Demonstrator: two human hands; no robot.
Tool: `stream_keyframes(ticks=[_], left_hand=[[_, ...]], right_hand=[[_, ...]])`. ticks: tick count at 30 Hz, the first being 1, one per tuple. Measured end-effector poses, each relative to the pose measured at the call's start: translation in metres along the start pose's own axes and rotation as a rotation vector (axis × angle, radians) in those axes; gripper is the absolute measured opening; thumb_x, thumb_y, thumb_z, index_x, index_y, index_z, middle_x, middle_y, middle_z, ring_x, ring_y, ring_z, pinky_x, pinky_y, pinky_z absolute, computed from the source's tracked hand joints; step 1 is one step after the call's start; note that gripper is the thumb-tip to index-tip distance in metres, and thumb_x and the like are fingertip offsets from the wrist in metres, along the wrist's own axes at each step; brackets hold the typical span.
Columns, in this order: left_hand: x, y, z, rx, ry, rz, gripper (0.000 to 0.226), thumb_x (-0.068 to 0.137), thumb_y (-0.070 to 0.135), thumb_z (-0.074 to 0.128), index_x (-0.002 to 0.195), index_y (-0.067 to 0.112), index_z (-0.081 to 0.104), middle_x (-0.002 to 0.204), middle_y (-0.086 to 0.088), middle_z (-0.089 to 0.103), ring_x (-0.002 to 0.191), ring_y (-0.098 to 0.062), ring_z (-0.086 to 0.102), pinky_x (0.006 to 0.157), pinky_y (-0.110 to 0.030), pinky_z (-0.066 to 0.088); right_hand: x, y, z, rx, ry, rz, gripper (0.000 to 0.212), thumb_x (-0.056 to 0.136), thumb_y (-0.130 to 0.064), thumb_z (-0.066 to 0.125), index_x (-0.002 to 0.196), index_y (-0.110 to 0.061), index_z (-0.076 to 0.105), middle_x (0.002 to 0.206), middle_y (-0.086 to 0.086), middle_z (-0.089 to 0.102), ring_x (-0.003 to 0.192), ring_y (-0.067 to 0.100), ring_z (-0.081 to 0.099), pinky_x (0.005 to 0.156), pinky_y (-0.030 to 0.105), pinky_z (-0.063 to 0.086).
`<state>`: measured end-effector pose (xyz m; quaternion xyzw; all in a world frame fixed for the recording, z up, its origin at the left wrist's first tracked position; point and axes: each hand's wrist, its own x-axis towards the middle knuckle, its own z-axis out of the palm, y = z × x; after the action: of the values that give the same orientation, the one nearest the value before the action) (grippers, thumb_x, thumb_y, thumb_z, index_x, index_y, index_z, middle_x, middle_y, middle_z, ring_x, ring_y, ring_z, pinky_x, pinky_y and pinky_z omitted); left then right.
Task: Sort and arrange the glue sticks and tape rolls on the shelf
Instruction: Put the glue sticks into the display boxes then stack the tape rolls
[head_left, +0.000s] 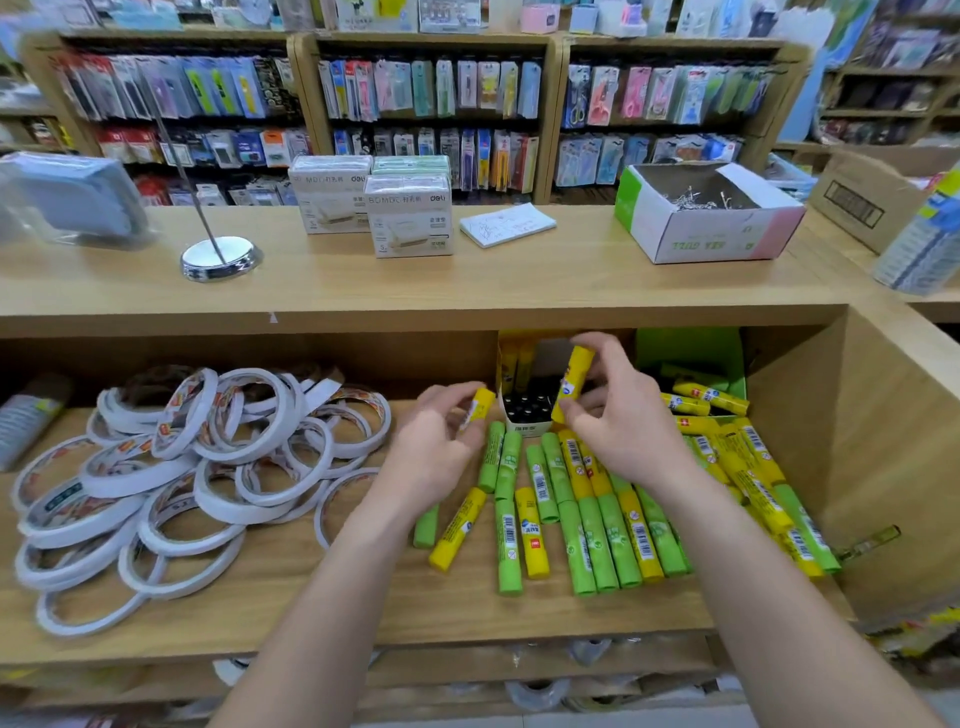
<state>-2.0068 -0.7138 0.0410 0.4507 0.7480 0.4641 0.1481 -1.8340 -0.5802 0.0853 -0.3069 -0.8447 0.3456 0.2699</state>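
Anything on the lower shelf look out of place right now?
Yes: tape rolls lie in a loose overlapping heap on the left, and green and yellow glue sticks lie mixed and askew in front of the display boxes.

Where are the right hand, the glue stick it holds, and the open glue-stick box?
right hand (623, 421), head view, back of the hand.
glue stick it holds (576, 370), head view, yellow barrel.
open glue-stick box (527, 427), head view, front rim.

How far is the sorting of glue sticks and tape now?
Done: some sticks stand in the box. In hand: left hand holds a yellow stick, right hand a second stick. Left: green and yellow sticks lie mixed on the shelf; the tape rolls are a loose heap.
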Motion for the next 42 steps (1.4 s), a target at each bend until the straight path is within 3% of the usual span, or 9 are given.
stream_keyframes(ticks=[2, 4, 9, 13, 19, 23, 34, 38, 42], left_hand=[[0.009, 0.001, 0.008, 0.064, -0.028, 0.053, 0.038, 0.095, 0.015, 0.064, 0.132, 0.023, 0.062, 0.116, 0.005, 0.059, 0.098, -0.005, 0.058, 0.090, -0.027, 0.048], [0.016, -0.002, 0.016, 0.131, -0.070, 0.100, 0.039, 0.094, 0.014, 0.064, 0.133, 0.022, 0.063, 0.124, 0.005, 0.059, 0.111, -0.014, 0.057, 0.096, -0.028, 0.046], [0.018, -0.011, 0.025, 0.195, -0.134, 0.120, 0.040, 0.094, 0.016, 0.063, 0.133, 0.024, 0.062, 0.132, 0.011, 0.056, 0.119, -0.010, 0.054, 0.101, -0.030, 0.044], [0.019, -0.017, 0.027, 0.169, -0.115, 0.125, 0.039, 0.092, 0.016, 0.064, 0.131, 0.024, 0.064, 0.131, 0.013, 0.057, 0.120, -0.009, 0.054, 0.102, -0.028, 0.043], [0.018, -0.021, 0.029, 0.124, -0.102, 0.125, 0.039, 0.093, 0.017, 0.065, 0.131, 0.024, 0.064, 0.130, 0.014, 0.058, 0.118, -0.005, 0.053, 0.100, -0.021, 0.040], [0.017, -0.023, 0.029, 0.087, -0.112, 0.131, 0.039, 0.093, 0.018, 0.063, 0.131, 0.023, 0.065, 0.130, 0.014, 0.058, 0.120, -0.006, 0.053, 0.104, -0.025, 0.041], [0.016, -0.023, 0.028, 0.085, -0.124, 0.117, 0.039, 0.095, 0.017, 0.063, 0.134, 0.025, 0.063, 0.131, 0.017, 0.057, 0.120, -0.003, 0.052, 0.103, -0.021, 0.039], [0.016, -0.024, 0.028, 0.084, -0.143, 0.121, 0.039, 0.097, 0.019, 0.062, 0.135, 0.026, 0.062, 0.132, 0.016, 0.057, 0.122, -0.005, 0.052, 0.105, -0.026, 0.041], [0.014, -0.016, 0.022, 0.002, -0.044, 0.148, 0.042, 0.097, 0.019, 0.063, 0.135, 0.037, 0.061, 0.114, 0.020, 0.053, 0.110, -0.003, 0.052, 0.094, -0.018, 0.041]], right_hand=[[0.001, 0.002, 0.004, -0.069, 0.078, -0.043, 0.048, 0.092, -0.014, 0.069, 0.135, -0.022, 0.049, 0.087, -0.018, 0.061, 0.073, -0.002, 0.065, 0.074, 0.028, 0.056], [0.003, 0.007, 0.011, -0.111, 0.181, -0.080, 0.042, 0.093, -0.016, 0.069, 0.133, -0.017, 0.056, 0.085, -0.012, 0.063, 0.075, 0.003, 0.064, 0.076, 0.032, 0.057], [0.014, 0.017, 0.026, -0.269, 0.396, -0.205, 0.027, 0.092, -0.019, 0.071, 0.117, -0.007, 0.069, 0.097, 0.003, 0.065, 0.073, 0.014, 0.063, 0.073, 0.036, 0.056], [0.022, 0.027, 0.042, -0.547, 0.523, -0.207, 0.021, 0.086, -0.025, 0.079, 0.101, -0.012, 0.072, 0.086, 0.004, 0.072, 0.076, 0.026, 0.064, 0.087, 0.037, 0.035], [0.032, 0.037, 0.050, -0.615, 0.485, -0.084, 0.022, 0.085, -0.027, 0.078, 0.082, -0.011, 0.063, 0.065, 0.003, 0.061, 0.062, 0.028, 0.056, 0.083, 0.040, 0.032], [0.034, 0.036, 0.052, -0.666, 0.461, -0.051, 0.030, 0.082, -0.029, 0.080, 0.077, -0.009, 0.057, 0.058, 0.004, 0.057, 0.058, 0.028, 0.055, 0.083, 0.042, 0.029], [0.035, 0.038, 0.052, -0.783, 0.451, -0.197, 0.020, 0.086, -0.030, 0.061, 0.075, -0.014, 0.069, 0.067, 0.005, 0.064, 0.065, 0.031, 0.055, 0.073, 0.041, 0.038], [0.033, 0.038, 0.050, -0.814, 0.410, -0.188, 0.020, 0.086, -0.030, 0.061, 0.079, -0.015, 0.072, 0.068, 0.005, 0.065, 0.066, 0.030, 0.054, 0.073, 0.040, 0.035], [0.032, 0.031, 0.048, -0.836, 0.339, -0.140, 0.020, 0.085, -0.032, 0.065, 0.089, -0.015, 0.075, 0.073, 0.010, 0.064, 0.074, 0.033, 0.055, 0.078, 0.041, 0.036]])
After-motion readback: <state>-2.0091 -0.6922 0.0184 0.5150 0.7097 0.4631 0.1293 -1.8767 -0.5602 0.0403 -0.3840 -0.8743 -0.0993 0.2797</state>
